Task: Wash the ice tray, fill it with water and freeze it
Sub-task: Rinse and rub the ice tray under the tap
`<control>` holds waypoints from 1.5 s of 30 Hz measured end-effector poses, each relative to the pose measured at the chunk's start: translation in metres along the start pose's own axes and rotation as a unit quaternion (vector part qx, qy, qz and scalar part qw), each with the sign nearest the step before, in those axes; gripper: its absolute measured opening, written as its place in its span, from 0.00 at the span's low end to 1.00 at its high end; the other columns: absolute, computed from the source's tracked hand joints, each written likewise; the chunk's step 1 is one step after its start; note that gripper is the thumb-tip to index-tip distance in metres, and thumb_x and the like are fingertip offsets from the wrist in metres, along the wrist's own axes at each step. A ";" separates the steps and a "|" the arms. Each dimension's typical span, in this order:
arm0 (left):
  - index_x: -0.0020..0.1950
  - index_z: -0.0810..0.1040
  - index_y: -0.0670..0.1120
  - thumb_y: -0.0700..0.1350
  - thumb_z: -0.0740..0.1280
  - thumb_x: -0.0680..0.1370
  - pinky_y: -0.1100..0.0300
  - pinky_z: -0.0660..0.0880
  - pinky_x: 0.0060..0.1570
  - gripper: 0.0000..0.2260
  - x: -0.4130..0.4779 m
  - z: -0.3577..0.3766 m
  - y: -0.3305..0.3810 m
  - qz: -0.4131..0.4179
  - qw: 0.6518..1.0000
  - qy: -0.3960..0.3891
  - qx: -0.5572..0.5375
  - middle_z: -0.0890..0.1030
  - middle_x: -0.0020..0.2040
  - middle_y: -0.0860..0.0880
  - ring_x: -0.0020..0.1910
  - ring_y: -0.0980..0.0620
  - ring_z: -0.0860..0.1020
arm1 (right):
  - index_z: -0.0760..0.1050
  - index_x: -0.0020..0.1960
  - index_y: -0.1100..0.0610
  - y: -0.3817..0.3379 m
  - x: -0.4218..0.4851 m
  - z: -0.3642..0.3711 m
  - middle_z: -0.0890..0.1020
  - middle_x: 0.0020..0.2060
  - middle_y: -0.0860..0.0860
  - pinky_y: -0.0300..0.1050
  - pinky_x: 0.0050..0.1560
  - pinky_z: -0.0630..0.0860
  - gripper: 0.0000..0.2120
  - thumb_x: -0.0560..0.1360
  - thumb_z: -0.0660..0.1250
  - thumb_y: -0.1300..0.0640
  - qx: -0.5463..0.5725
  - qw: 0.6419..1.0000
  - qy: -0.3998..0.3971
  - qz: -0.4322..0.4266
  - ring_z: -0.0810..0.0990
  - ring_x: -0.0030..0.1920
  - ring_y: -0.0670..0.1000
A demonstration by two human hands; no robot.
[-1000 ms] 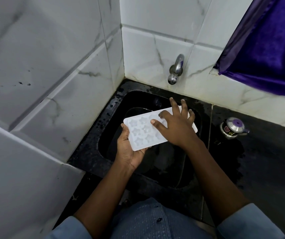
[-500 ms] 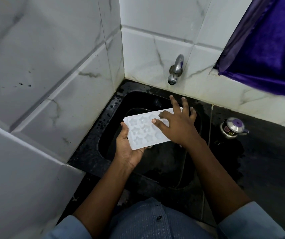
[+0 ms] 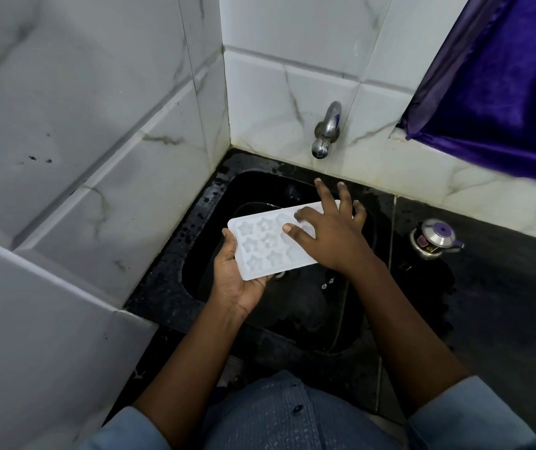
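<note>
Over the black sink (image 3: 169,287), our left hand (image 3: 237,280) grips the ice tray's (image 3: 266,245) near end, its length running toward the tap (image 3: 326,131), our right hand (image 3: 328,235) spread flat on top.

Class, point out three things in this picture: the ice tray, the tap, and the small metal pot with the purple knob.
ice tray (image 3: 261,245): head view, on a star cell in the tray's middle.
tap (image 3: 326,128): head view, on its curved metal body.
small metal pot (image 3: 435,237): head view, on the lid beside the purple knob.

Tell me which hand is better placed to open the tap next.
Probably the right hand. It lies spread and open on the tray, nearest the tap, gripping nothing. The left hand supports the tray from below over the sink, so it should stay.
</note>
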State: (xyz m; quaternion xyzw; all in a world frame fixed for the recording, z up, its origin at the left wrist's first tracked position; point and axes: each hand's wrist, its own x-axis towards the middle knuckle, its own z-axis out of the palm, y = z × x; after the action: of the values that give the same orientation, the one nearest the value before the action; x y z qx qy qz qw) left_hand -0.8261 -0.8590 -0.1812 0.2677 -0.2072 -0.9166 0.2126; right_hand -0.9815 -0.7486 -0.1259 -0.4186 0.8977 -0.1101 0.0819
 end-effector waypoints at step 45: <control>0.72 0.77 0.39 0.63 0.55 0.86 0.38 0.76 0.67 0.31 -0.012 0.008 0.011 -0.023 0.999 -0.034 0.012 0.81 0.68 0.36 0.63 0.38 0.83 | 0.74 0.66 0.44 -0.037 -0.019 0.006 0.50 0.86 0.50 0.66 0.79 0.43 0.21 0.81 0.60 0.32 0.033 0.995 0.038 -0.091 0.39 0.85 0.59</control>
State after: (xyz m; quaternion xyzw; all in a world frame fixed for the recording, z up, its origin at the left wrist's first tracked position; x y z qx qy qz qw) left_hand -0.8188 -0.8601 -0.1650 0.2436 -0.2191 -0.9273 0.1813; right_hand -0.9406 -0.7576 -0.1212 -0.4909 0.8545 -0.1622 0.0509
